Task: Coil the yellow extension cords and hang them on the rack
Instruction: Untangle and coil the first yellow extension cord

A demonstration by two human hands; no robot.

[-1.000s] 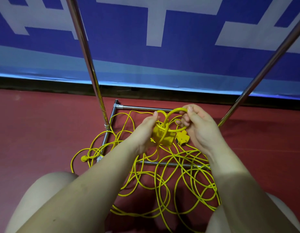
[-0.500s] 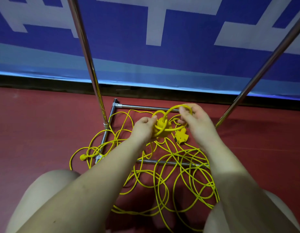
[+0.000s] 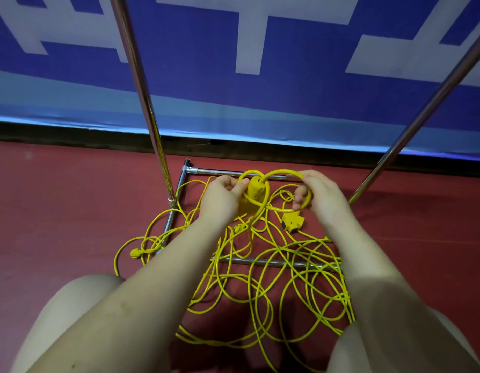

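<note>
- Fingers of the left hand (image 3: 220,196) curl around one yellow socket block (image 3: 251,196).
- Right hand (image 3: 318,193) pinches one cord loop (image 3: 280,175).
- Two rack uprights (image 3: 138,84) rise beside them.

Bright yellow plastic-sheathed extension cords (image 3: 263,278) tangle over a dull red floor (image 3: 58,211). The shiny silver steel-tube rack (image 3: 142,84) stands against a deep blue banner (image 3: 300,98) bearing pale grey-white block shapes and a light blue lower band.

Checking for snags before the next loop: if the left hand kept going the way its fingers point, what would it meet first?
Probably the yellow socket block, right beside the left hand fingertips; beyond it sits the cord loop held by the right hand. Depth is uncertain.
</note>
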